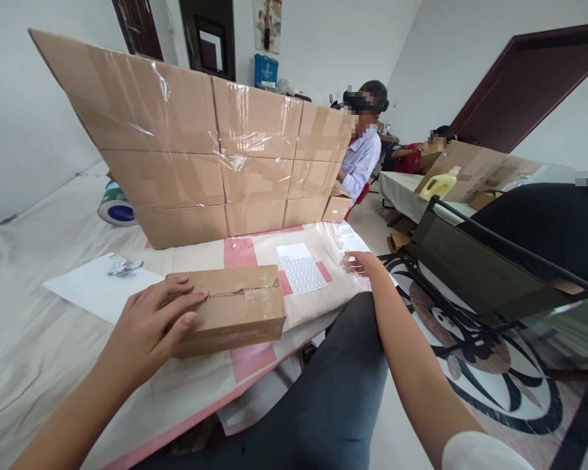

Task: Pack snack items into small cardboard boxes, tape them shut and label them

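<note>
A taped brown cardboard box [240, 318] lies lengthwise before me. Its top seam is torn in a ragged line. My left hand [159, 320] rests on the box's left end, fingers stretched out over the top. Over at the right edge of the table, my right hand [363, 264] reaches beside a small white box [335, 249], its fingers apart and slightly bent; whether they touch it I cannot tell. Between the two hands lies a white sheet of outlined labels [304, 271].
A tall cardboard partition [255, 176] stands across the table. Left are white paper [85, 287] with a crumpled piece [123, 266] and a tape roll [118, 207]. Behind the partition sits a person [365, 153]. A folding chair [500, 267] and a yellow bottle [440, 185] are at right.
</note>
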Demonstrator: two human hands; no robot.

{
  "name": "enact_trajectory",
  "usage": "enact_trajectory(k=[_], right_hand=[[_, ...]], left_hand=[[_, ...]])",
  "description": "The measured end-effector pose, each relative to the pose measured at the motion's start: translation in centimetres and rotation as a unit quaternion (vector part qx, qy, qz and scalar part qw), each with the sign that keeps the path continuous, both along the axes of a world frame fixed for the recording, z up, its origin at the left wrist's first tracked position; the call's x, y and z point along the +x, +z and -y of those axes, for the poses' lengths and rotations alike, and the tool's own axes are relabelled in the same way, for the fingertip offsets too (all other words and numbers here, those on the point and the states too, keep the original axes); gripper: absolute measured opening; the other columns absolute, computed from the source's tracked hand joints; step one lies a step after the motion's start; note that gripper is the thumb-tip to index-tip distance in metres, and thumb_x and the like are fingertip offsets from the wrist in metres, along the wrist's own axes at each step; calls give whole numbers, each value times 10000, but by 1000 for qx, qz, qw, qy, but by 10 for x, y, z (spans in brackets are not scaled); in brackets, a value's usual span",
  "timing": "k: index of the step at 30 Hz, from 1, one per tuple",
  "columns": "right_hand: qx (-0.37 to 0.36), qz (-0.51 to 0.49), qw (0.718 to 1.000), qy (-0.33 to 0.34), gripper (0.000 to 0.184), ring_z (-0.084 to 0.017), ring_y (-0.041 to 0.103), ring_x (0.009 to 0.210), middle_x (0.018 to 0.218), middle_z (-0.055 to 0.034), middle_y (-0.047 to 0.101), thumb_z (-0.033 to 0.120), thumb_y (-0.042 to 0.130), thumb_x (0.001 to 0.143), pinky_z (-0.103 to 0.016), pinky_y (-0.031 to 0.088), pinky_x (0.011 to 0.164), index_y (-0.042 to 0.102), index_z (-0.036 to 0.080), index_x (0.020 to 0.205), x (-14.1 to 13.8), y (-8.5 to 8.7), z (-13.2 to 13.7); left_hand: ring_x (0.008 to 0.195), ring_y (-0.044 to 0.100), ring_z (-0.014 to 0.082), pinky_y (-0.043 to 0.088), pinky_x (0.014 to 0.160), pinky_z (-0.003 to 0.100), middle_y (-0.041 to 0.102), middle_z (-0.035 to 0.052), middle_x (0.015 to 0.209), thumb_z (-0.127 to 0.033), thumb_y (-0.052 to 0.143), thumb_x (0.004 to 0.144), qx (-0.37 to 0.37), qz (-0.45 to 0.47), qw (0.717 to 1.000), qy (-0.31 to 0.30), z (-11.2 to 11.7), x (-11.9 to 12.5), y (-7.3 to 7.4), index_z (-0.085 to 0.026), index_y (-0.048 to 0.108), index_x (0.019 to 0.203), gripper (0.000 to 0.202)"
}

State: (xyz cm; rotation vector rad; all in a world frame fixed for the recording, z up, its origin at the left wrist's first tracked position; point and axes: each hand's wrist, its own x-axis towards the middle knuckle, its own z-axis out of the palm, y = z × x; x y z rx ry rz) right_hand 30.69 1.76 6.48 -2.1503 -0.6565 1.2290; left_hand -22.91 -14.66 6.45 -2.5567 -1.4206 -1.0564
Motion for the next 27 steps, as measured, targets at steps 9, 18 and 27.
enact_trajectory(k=[9, 18, 27], right_hand=[[-30, 41, 999, 10, 394, -116, 649, 675, 908, -32, 697, 515, 608, 1007, -249, 547, 583, 646, 137, 1111, 0, -1, 2], [8, 78, 997, -6, 363, -120, 657, 696, 920, -28, 695, 481, 589, 1026, -269, 570, 626, 651, 141, 1139, -1, 2, 5], [4, 91, 996, 17, 338, -141, 679, 792, 1019, -53, 694, 430, 632, 1010, -297, 596, 686, 646, 139, 1182, -5, 2, 7]], left_hand=[[1296, 568, 317, 422, 1094, 527, 634, 79, 1253, -396, 444, 1021, -1, 12, 1000, -5, 0, -1, -1, -284, 694, 1234, 347], [1292, 561, 328, 423, 997, 505, 636, 103, 1272, -414, 404, 1032, -4, -7, 1000, 7, 3, 1, 2, -280, 685, 1239, 373], [1306, 547, 321, 403, 990, 489, 630, 100, 1271, -393, 408, 1039, 4, -9, 1000, -1, 3, 1, 1, -279, 667, 1254, 355]])
